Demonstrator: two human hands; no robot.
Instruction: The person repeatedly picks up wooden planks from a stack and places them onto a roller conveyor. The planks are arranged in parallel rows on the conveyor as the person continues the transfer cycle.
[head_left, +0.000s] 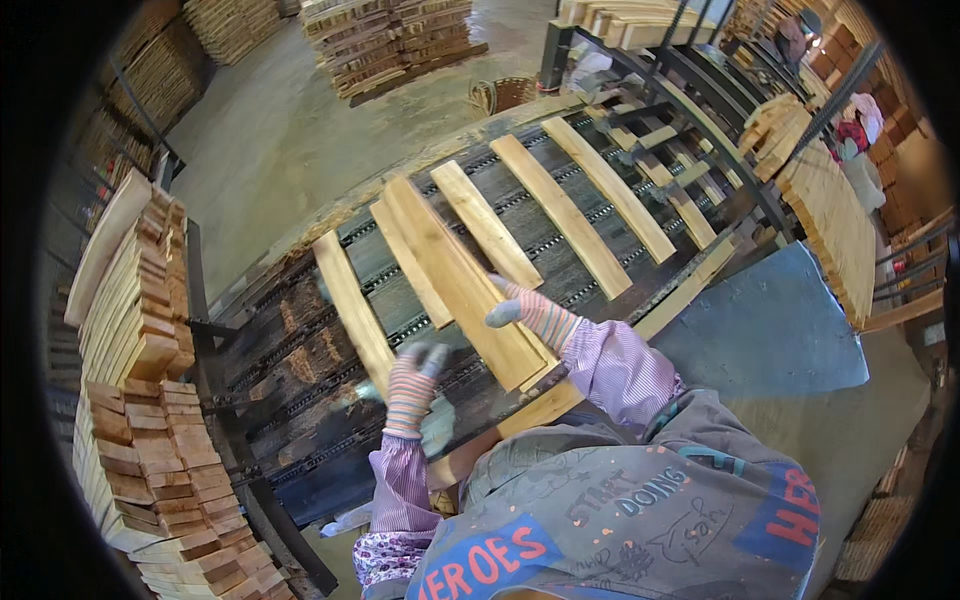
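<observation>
Head camera is looking down on a dark chain conveyor (300, 350) carrying pale wooden boards, spaced apart and lying crosswise, toward two o'clock. Several boards (585, 190) are already lying spread out farther up the belt, so the laying-out looks well under way, while tall stacks of short boards (150, 400) are still waiting at nine o'clock. The right hand (530, 312), in a striped glove, is resting fingers-together and flat on the wide board (455, 275) at the picture's centre, pressing rather than gripping it. The left hand (410, 380), also gloved, is hovering at six o'clock of that board over the belt, beside a narrower board (352, 310); it is blurred, so I cannot tell how far open it is.
</observation>
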